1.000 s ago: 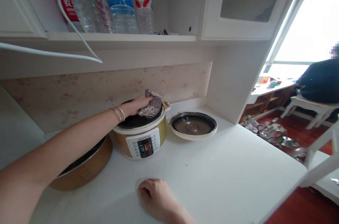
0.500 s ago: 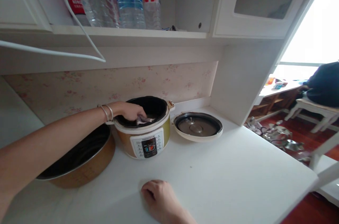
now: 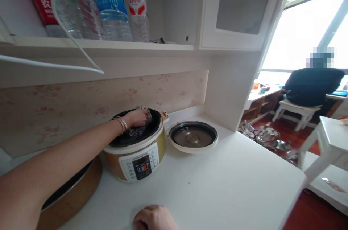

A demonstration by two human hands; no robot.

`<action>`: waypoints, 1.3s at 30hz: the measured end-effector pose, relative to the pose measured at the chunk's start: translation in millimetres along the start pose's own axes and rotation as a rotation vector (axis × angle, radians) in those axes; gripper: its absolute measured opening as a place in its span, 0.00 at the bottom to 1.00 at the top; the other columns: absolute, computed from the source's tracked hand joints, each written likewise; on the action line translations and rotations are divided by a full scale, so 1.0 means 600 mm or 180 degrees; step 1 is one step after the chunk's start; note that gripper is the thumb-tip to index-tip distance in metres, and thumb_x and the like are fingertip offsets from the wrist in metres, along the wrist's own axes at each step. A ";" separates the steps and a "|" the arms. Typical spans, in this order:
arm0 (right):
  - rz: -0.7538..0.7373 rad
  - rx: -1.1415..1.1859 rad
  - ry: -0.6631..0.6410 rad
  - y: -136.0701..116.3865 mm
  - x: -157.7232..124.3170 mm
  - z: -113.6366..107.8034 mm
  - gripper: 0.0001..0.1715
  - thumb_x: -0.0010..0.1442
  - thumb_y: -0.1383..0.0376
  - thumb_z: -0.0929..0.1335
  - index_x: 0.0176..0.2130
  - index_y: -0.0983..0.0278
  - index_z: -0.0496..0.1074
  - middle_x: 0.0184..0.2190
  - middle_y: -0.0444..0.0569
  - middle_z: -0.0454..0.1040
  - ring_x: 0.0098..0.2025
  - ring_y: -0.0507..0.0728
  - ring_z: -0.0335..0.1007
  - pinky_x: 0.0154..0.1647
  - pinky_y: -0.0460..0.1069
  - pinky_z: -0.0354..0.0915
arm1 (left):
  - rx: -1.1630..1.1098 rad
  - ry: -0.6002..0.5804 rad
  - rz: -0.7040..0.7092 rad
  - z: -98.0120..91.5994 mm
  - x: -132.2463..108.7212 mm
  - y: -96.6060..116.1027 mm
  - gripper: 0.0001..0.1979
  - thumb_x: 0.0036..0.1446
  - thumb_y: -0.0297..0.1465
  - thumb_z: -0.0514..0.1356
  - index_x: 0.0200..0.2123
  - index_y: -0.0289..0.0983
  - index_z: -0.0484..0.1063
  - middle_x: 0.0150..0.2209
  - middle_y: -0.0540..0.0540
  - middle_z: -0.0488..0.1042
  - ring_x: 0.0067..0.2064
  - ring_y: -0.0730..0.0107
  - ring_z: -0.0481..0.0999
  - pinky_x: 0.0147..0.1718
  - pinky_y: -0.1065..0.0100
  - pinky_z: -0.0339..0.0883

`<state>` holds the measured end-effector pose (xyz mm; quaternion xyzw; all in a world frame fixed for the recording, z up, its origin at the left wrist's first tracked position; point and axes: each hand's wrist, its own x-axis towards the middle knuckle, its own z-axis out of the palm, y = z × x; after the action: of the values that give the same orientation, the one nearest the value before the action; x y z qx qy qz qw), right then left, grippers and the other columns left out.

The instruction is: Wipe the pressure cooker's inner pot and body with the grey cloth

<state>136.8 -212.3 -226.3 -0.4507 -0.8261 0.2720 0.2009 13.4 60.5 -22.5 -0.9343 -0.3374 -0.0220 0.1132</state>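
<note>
My left hand (image 3: 137,118) reaches inside the rice cooker (image 3: 160,139), a gold and white pot with a control panel on its front. Its fingers are closed on a dark, patterned cloth (image 3: 140,128), bunched up and partly above the rim. Two thin bracelets circle that wrist. On the white counter (image 3: 212,183), in front of the cooker, rests my right hand (image 3: 154,218), curled into a loose fist with nothing visible in it. The cooker's lid (image 3: 193,137) lies inner side up to the right of the cooker.
A large brown pan (image 3: 78,197) stands left of the cooker, under my left forearm. Plastic bottles (image 3: 111,8) fill the shelf above, and a white cable (image 3: 54,64) hangs before it. A person (image 3: 312,85) sits on a stool at the right, beyond metal pots (image 3: 268,135).
My left hand has risen from low in the cooker to its far wall, with more of the cloth showing. The view has turned right. My right hand stays on the counter.
</note>
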 end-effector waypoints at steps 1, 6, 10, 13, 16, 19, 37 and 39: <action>-0.0020 0.0020 0.0011 -0.003 -0.002 -0.005 0.15 0.54 0.69 0.65 0.38 0.57 0.78 0.36 0.44 0.80 0.37 0.54 0.76 0.37 0.40 0.65 | -0.0023 -0.0032 0.0011 -0.003 -0.008 -0.004 0.12 0.40 0.17 0.58 0.12 0.36 0.69 0.26 0.40 0.77 0.40 0.60 0.75 0.50 0.61 0.60; -0.0093 0.0100 0.0147 -0.013 -0.013 -0.018 0.14 0.55 0.69 0.64 0.37 0.57 0.77 0.35 0.43 0.79 0.36 0.53 0.75 0.37 0.40 0.64 | -0.0353 -0.0515 -0.0955 -0.038 -0.071 -0.018 0.10 0.37 0.17 0.60 0.15 0.38 0.71 0.24 0.42 0.76 0.39 0.53 0.76 0.49 0.55 0.61; -0.0154 0.0171 0.0356 -0.014 -0.021 -0.017 0.15 0.57 0.70 0.62 0.36 0.56 0.76 0.34 0.41 0.79 0.36 0.51 0.75 0.37 0.40 0.62 | -0.1368 -0.1210 -0.1964 -0.090 -0.110 -0.008 0.10 0.32 0.18 0.62 0.20 0.39 0.75 0.22 0.46 0.76 0.31 0.54 0.76 0.40 0.52 0.68; -0.0150 0.0204 0.0425 -0.016 -0.027 -0.018 0.15 0.58 0.70 0.61 0.36 0.57 0.76 0.34 0.41 0.79 0.36 0.51 0.74 0.37 0.40 0.62 | -0.2812 -0.1347 -0.2730 -0.136 -0.130 0.018 0.11 0.32 0.18 0.63 0.23 0.34 0.76 0.21 0.47 0.75 0.27 0.57 0.76 0.32 0.54 0.71; -0.0165 0.0239 0.0395 -0.020 -0.032 -0.022 0.15 0.59 0.69 0.61 0.36 0.57 0.75 0.35 0.41 0.78 0.37 0.51 0.74 0.37 0.41 0.61 | -0.3564 -0.1124 -0.2777 -0.180 -0.150 0.051 0.16 0.31 0.15 0.64 0.29 0.32 0.77 0.24 0.45 0.77 0.29 0.57 0.77 0.31 0.57 0.72; -0.0165 0.0266 0.0393 -0.024 -0.037 -0.024 0.15 0.60 0.68 0.61 0.36 0.57 0.75 0.35 0.42 0.78 0.38 0.51 0.74 0.38 0.41 0.61 | -0.3844 -0.0964 -0.2345 -0.212 -0.171 0.078 0.23 0.29 0.16 0.67 0.34 0.34 0.78 0.31 0.42 0.80 0.32 0.57 0.79 0.33 0.61 0.73; -0.0050 -0.0122 0.0578 -0.052 -0.077 0.001 0.16 0.62 0.68 0.59 0.40 0.61 0.75 0.39 0.49 0.77 0.42 0.56 0.72 0.45 0.48 0.64 | -0.6743 -0.0144 -0.1871 -0.035 -0.197 0.442 0.10 0.49 0.25 0.61 0.38 0.32 0.74 0.28 0.43 0.77 0.30 0.64 0.78 0.33 0.65 0.72; 0.0036 -0.0103 0.0612 -0.052 -0.085 0.011 0.17 0.59 0.69 0.61 0.46 0.63 0.73 0.45 0.53 0.75 0.48 0.60 0.70 0.51 0.52 0.63 | -0.6819 -0.0212 -0.2065 0.017 -0.183 0.489 0.08 0.49 0.25 0.60 0.35 0.33 0.73 0.26 0.45 0.76 0.28 0.66 0.77 0.30 0.67 0.71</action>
<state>139.2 -271.8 -216.1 -0.4825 -0.8048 0.2152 0.2705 115.1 -225.0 -103.0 -0.4174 -0.3748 -0.3046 -0.7698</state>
